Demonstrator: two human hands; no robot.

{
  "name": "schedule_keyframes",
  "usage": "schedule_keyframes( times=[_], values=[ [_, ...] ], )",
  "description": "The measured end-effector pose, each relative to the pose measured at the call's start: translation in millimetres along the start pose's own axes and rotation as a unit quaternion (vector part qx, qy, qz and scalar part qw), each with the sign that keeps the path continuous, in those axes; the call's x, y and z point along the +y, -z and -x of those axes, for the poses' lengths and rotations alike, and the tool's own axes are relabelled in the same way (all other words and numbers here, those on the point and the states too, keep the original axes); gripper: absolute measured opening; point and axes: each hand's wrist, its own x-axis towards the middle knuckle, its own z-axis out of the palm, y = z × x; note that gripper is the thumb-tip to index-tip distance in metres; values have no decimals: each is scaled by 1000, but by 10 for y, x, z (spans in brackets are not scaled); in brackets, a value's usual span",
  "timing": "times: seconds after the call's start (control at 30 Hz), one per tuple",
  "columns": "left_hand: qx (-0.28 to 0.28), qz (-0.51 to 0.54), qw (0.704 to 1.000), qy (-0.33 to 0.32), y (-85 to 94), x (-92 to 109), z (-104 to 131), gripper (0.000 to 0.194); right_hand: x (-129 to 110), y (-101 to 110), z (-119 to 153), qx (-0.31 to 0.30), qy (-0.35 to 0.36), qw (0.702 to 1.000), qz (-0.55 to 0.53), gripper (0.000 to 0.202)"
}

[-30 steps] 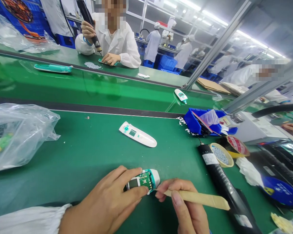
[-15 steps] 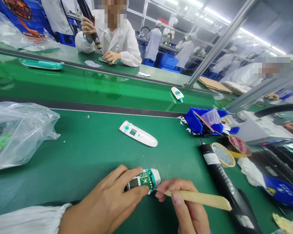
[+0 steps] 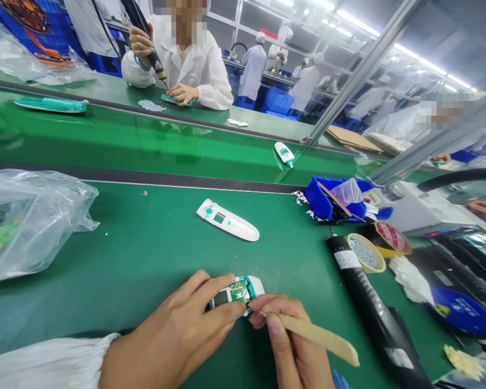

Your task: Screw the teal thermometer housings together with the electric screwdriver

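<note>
My left hand holds an opened thermometer half down on the green bench, thumb and fingers gripping its sides. A green circuit board and a dark display lie exposed in its white and teal shell. In my right hand is a flat tan tool, pinched between thumb and fingers like a pen. Its tip end is at the near edge of the shell, beside the board; my fingers hide the tip itself. Farther up lies a separate white thermometer cover with teal buttons and a display window.
A black electric screwdriver lies at right beside a dish of small screws. Behind them stands a blue bin. A plastic bag is at left. Thermometers lie on the green belt; across it a co-worker holds a screwdriver.
My right hand has shifted slightly left, and the tan tool has swung so its rear end points lower. The thermometers on the belt have moved left. My left hand keeps its hold.
</note>
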Motion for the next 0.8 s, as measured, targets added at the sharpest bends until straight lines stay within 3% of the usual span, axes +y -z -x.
schedule_keyframes(
  times=[0.1,0.23,0.4,0.73,0.8],
  values=[
    [19,28,999,24,-15,1,-7,27,-8,-24,15,21,2,1000,-14,16],
    [13,33,998,44,-53,35,1,28,-57,-65,30,125,-1,990,-63,13],
    [44,33,997,52,-64,56,15,27,-50,-66,30,87,-17,991,-101,13],
    [66,-71,995,-7,-2,57,-39,38,-27,-83,11,105,-16,986,-126,12],
    [74,-76,994,17,-16,72,-35,36,-38,-85,15,112,-14,986,-125,13]
  ],
)
